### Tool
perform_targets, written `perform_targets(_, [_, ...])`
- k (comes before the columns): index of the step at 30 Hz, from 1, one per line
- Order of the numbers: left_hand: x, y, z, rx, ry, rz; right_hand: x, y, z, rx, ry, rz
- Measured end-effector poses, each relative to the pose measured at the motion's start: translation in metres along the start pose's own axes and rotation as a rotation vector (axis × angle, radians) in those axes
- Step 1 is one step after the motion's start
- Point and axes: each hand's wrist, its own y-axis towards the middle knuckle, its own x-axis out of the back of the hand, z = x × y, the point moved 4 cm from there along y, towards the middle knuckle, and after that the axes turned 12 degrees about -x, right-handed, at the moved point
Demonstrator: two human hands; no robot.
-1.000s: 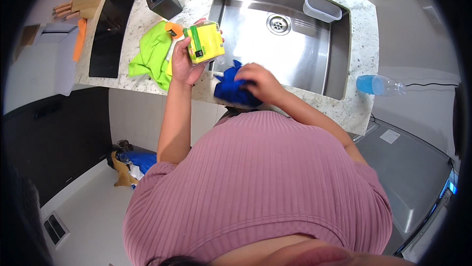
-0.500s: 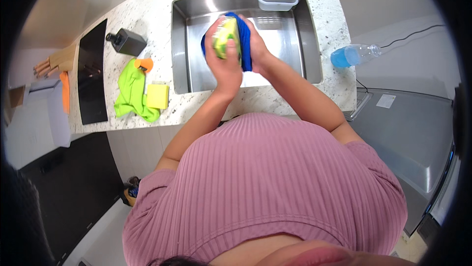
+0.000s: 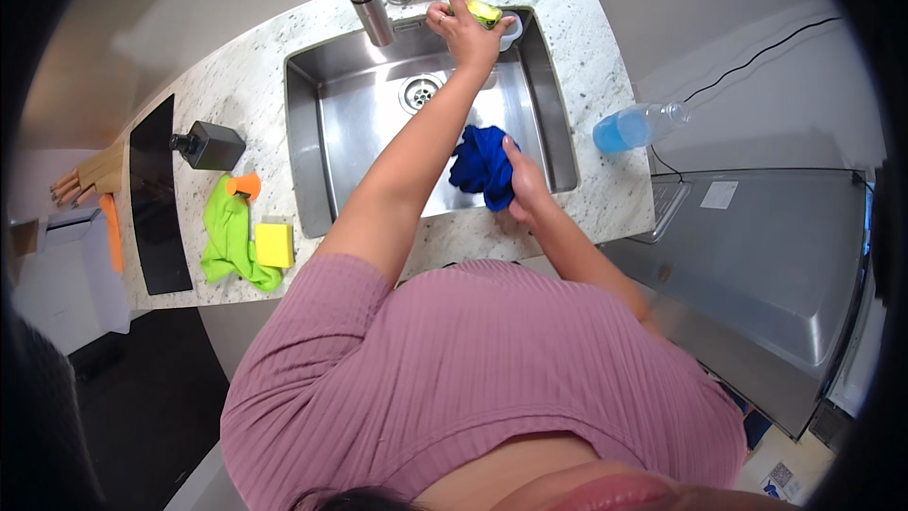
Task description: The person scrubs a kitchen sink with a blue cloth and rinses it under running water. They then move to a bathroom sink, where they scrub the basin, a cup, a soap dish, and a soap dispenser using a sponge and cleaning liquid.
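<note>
My left hand (image 3: 470, 34) reaches across the sink (image 3: 558, 123) to its far rim. Its fingers are closed round a small yellow-and-green item (image 3: 486, 13), perhaps a packet; its exact kind does not show. Just beyond those fingers, a white translucent caddy (image 3: 512, 34) sits at the sink's far right corner, partly covered by the hand. Nearer to me, a crumpled dark-blue cloth (image 3: 482, 169) hangs over the right part of the basin, gripped in my right hand (image 3: 530, 185).
A faucet (image 3: 376, 24) rises behind the sink. Left on the counter are a dark pump bottle (image 3: 213, 145), a lime-green cloth (image 3: 227, 237), an orange cup-like piece (image 3: 244, 187) and a yellow sponge (image 3: 273, 245). A bottle of blue liquid (image 3: 629, 128) lies at the right.
Both hands were together over the basin with the item and the blue cloth. The left hand has carried the item away to the far rim; the right hand has drawn the cloth nearer to me.
</note>
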Motion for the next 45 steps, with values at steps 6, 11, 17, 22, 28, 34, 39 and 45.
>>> perform_targets(6, [-0.076, -0.015, 0.023, 0.204, 0.422, 0.14, 0.012, -0.037, 0.009, 0.058, -0.081, -0.109])
perform_targets(11, [-0.065, -0.039, 0.023, 0.232, 0.323, 0.401, 0.016, -0.049, 0.022, 0.126, -0.213, -0.078])
perform_targets(17, [0.137, -0.061, 0.021, -0.022, 0.372, 0.063, 0.022, -0.091, 0.05, 0.316, -0.443, 0.041])
perform_targets(22, [0.343, -0.039, 0.104, 0.269, 0.886, -0.33, 0.0, -0.107, 0.051, 0.72, -1.371, -0.13])
perform_targets(28, [0.377, -0.026, 0.171, 0.573, 0.916, -0.519, -0.01, -0.077, 0.061, 0.655, -0.956, -0.183])
perform_targets(34, [0.37, -0.007, 0.178, 0.798, 0.926, -0.462, -0.046, -0.027, 0.152, 0.899, -0.265, -0.271])
perform_targets(39, [0.375, -0.003, 0.176, 0.771, 0.969, -0.405, -0.081, 0.022, 0.259, 1.474, -0.374, -0.629])
perform_targets(45, [0.392, -0.005, 0.198, 0.755, 0.897, -0.382, -0.141, 0.111, 0.329, 1.786, -0.892, -0.531])
